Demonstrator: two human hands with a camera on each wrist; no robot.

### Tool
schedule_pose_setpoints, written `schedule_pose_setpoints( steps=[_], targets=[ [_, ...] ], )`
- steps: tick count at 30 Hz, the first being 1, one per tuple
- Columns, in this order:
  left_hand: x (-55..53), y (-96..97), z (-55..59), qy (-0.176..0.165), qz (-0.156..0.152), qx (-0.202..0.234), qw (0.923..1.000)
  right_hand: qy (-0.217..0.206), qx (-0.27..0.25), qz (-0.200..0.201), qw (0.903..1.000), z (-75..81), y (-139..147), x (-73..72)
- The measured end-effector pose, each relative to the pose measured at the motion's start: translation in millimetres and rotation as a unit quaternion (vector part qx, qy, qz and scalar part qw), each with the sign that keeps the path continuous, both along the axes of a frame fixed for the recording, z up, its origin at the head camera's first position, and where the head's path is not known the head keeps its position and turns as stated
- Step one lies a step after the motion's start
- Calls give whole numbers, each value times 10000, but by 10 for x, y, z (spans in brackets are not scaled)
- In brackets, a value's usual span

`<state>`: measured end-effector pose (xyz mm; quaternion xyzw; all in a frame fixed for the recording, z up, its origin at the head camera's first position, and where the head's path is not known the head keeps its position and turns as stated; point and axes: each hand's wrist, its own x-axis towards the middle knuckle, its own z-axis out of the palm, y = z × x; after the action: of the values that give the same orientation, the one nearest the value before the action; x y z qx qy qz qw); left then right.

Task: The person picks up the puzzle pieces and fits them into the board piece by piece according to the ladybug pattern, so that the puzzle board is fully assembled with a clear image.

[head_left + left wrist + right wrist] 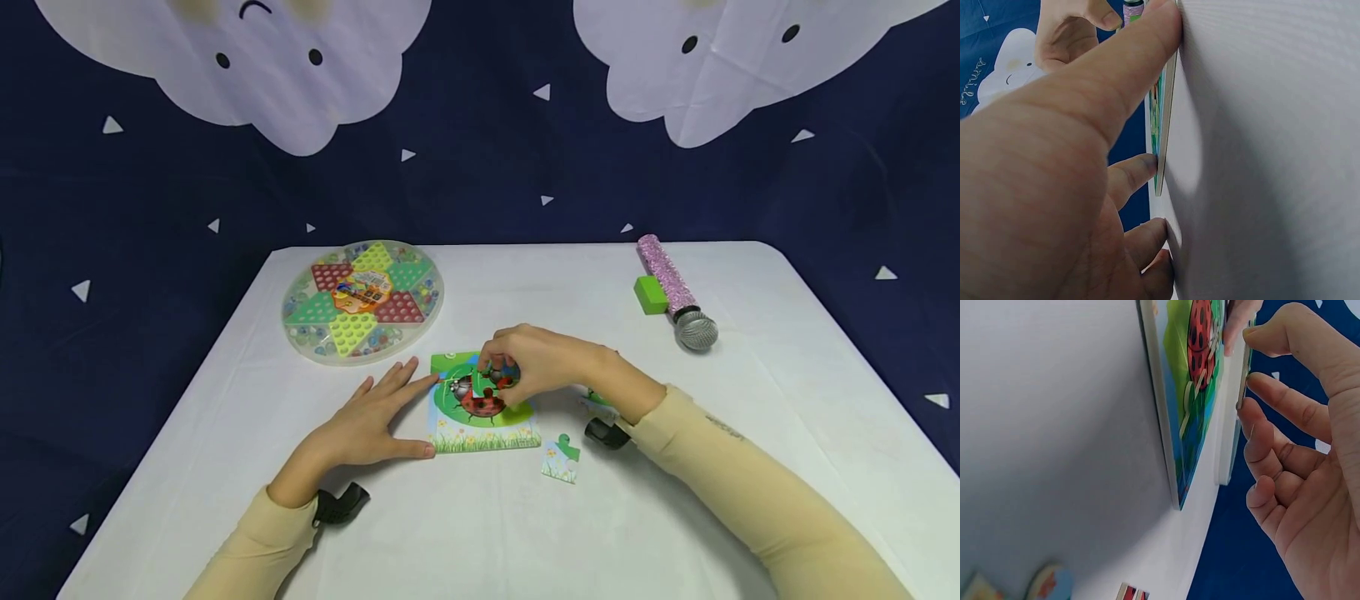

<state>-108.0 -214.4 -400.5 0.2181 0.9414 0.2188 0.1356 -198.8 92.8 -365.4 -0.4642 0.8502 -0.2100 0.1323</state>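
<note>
A ladybug jigsaw puzzle (483,437) in a square board lies flat on the white table, with a green leaf and grass printed on it. Over its upper right part my right hand (536,362) pinches a puzzle piece (1243,378) between thumb and fingertips; the right wrist view shows this piece edge-on, raised off the board. My left hand (371,421) is spread on the table at the board's left side, thumb and index finger touching its edge. One loose puzzle piece (561,460) lies off the lower right corner. Another loose piece (597,400) is partly hidden by my right wrist.
A round Chinese checkers board (363,302) with marbles lies at the back left. At the back right are a glittery pink microphone (671,279) and a green block (651,295). A dark blue cloud-patterned cloth (480,175) hangs behind the table.
</note>
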Motion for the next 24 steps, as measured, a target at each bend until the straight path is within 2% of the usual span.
schedule_pose_setpoints(
  steps=[18,24],
  targets=[
    [11,-22,10,-15,-1,3,10000,-86,152,295,9994,-49,-295,19],
    [12,-11,9,0,-30,5,10000,-156,137,266,9994,-64,-362,41]
  ],
)
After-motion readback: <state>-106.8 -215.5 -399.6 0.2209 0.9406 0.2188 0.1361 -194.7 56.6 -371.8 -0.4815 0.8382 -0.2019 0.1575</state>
